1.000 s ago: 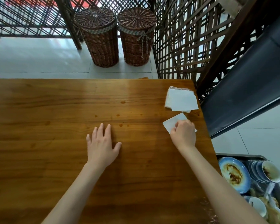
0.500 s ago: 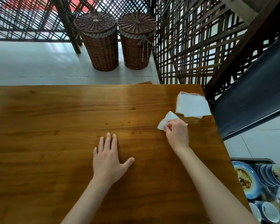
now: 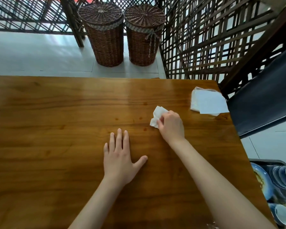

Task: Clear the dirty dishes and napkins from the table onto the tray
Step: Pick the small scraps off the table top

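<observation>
The bench (image 3: pixel 56 129) is glossy orange-brown wood with dark spots. The napkin (image 3: pixel 157 116) and stack (image 3: pixel 208 103) are white. Baskets (image 3: pixel 104 33) are brown wicker. Dishes (image 3: pixel 262 182) are blue-rimmed.

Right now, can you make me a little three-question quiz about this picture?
1. True or false: the left hand lies flat on the table.
2. What does the right hand pinch?
A) a spoon
B) a crumpled napkin
C) a cup
3. How many wicker baskets stand on the floor?

Key: 1 true; 2 B; 3 two
</observation>
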A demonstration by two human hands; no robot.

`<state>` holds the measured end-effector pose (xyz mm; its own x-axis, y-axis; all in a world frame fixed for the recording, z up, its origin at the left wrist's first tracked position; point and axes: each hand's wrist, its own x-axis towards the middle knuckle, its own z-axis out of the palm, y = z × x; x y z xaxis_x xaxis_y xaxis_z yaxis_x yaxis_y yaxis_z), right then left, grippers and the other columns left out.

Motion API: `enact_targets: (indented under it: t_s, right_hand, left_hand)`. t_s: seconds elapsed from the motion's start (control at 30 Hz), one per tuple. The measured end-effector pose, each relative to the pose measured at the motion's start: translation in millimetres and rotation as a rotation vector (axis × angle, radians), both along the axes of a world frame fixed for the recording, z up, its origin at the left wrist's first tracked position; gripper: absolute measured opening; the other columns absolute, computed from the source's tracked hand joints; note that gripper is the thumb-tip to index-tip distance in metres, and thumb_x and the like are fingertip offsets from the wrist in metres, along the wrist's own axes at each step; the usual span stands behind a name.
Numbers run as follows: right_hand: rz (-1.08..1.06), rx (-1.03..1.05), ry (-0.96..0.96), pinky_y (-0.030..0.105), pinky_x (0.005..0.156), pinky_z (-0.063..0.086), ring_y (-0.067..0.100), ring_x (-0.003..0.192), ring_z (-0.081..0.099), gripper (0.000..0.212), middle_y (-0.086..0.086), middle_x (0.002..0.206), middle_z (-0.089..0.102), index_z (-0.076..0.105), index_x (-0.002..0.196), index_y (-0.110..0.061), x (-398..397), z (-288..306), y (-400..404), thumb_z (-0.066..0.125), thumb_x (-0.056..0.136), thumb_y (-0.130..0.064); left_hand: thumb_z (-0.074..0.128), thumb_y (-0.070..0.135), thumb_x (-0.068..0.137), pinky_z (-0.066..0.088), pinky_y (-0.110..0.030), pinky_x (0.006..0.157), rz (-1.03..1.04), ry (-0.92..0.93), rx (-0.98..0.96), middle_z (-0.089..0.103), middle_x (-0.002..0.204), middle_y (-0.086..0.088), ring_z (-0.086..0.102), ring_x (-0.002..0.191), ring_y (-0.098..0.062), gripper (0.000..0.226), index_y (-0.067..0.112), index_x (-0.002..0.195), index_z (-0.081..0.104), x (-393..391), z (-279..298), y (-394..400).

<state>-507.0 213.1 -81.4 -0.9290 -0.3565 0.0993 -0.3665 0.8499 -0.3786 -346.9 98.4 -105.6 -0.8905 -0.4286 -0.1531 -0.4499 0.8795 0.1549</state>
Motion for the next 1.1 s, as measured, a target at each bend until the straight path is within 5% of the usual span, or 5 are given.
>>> enact_targets:
  t_s: [0.47,0.7,0.93,1.1]
  right_hand:
    - [0.465,-0.035,0.024,0.022,0.065,0.04,0.022,0.084,0.056,0.015,0.009,0.082,0.063,0.068,0.075,-0.004,47,0,-24,0.059,0.087,-0.008]
    - [0.015,0.011,0.006,0.026,0.066,0.046,0.022,0.085,0.059,0.021,0.01,0.087,0.066,0.073,0.091,-0.005,-14,8,-16,0.052,0.091,-0.01]
    - [0.483,0.0,-0.059,0.026,0.072,0.043,0.022,0.087,0.057,0.017,0.01,0.087,0.065,0.071,0.078,-0.003,38,7,-53,0.056,0.087,-0.007]
    - [0.247,0.015,0.017,0.024,0.068,0.042,0.022,0.091,0.055,0.019,0.011,0.092,0.064,0.07,0.091,-0.003,-6,9,-42,0.053,0.092,-0.011]
  left_hand:
    - [0.021,0.084,0.073,-0.003,-0.039,0.113,-0.035,0.115,0.07,0.002,0.159,0.002,-0.006,0.145,-0.018,0.101,0.023,0.151,0.003,42,2,1]
    - [0.017,0.085,0.073,-0.001,-0.038,0.115,-0.035,0.119,0.063,0.004,0.159,0.002,-0.003,0.146,-0.019,0.101,0.022,0.151,0.005,44,5,1]
    - [0.028,0.083,0.074,0.009,-0.042,0.115,-0.026,0.116,0.077,0.021,0.156,0.0,0.012,0.145,-0.021,0.098,0.021,0.15,0.024,45,9,3]
    - [0.03,0.083,0.073,0.014,-0.044,0.113,-0.02,0.11,0.074,0.029,0.153,-0.001,0.021,0.143,-0.023,0.097,0.02,0.147,0.031,44,12,5]
